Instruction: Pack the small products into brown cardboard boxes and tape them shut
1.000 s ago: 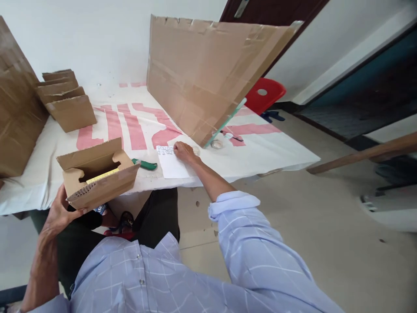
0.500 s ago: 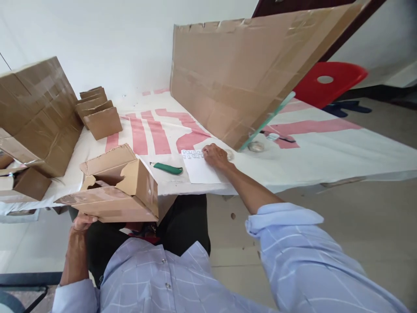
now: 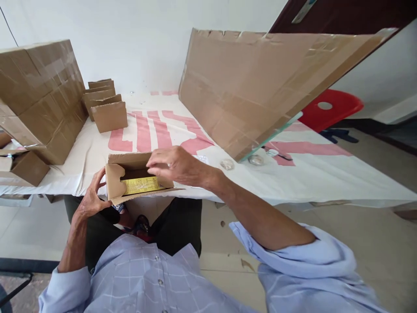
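My left hand [image 3: 93, 195] grips the left end of a small open cardboard box [image 3: 115, 180] at the table's front edge, its opening turned towards me. Inside lies a yellow printed packet [image 3: 140, 185]. My right hand [image 3: 172, 164] is over the box's right end, fingers pinched together; anything between the fingertips is too small to make out. Behind that hand shows a strip of a white sheet with small printed marks [image 3: 201, 159]; the rest is hidden. The green-handled knife seen earlier is out of sight behind my right hand and the box.
Large taped cartons [image 3: 48, 95] stand at left, with an open box [image 3: 29, 169] before them. Several small cartons [image 3: 110, 116] are lined up by the wall. A big cardboard panel [image 3: 254, 87] leans at right, near clear tape rolls [image 3: 256, 160] and a red chair [image 3: 332, 108].
My right hand has lifted off the white sheet and moved left to the box. My left hand has tilted the box so its opening and the yellow packet face me.
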Demonstrator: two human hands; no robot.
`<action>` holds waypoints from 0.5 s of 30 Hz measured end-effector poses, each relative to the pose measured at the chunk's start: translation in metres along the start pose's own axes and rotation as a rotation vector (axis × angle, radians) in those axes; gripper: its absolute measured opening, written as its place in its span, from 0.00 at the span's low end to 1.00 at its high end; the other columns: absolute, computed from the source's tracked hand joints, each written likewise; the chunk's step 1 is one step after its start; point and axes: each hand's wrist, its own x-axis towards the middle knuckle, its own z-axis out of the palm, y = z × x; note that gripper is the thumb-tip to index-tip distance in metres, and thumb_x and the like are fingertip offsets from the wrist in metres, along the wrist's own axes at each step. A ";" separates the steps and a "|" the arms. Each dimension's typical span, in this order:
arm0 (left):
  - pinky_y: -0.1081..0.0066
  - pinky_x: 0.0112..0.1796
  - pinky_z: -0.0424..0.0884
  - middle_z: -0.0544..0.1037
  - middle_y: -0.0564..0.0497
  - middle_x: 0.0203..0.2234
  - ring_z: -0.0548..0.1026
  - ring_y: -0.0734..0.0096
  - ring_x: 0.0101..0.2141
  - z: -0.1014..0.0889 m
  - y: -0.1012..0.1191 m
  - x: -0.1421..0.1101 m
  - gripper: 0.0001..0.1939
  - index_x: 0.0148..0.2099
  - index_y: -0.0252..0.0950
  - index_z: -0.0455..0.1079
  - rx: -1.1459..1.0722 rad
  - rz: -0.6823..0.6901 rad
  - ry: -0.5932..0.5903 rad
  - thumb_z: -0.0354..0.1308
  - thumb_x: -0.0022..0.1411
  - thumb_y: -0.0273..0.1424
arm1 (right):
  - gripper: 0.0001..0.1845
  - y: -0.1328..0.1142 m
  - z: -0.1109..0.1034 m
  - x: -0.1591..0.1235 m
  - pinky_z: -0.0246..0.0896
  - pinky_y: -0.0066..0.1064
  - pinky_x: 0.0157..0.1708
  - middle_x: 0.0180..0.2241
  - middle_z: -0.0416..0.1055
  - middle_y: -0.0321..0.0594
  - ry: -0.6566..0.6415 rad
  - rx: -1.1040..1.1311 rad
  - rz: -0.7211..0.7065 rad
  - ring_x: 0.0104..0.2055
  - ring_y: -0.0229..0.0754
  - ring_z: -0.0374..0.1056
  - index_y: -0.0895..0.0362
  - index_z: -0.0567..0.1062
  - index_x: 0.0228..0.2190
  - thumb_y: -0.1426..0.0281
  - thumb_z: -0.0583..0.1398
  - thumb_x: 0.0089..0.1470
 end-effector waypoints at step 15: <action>0.42 0.67 0.71 0.58 0.40 0.77 0.60 0.35 0.74 -0.003 -0.019 0.000 0.61 0.80 0.48 0.53 -0.028 -0.009 -0.050 0.76 0.49 0.33 | 0.18 0.000 0.049 0.027 0.61 0.41 0.53 0.51 0.80 0.53 -0.610 -0.515 0.058 0.52 0.54 0.75 0.61 0.79 0.54 0.68 0.57 0.69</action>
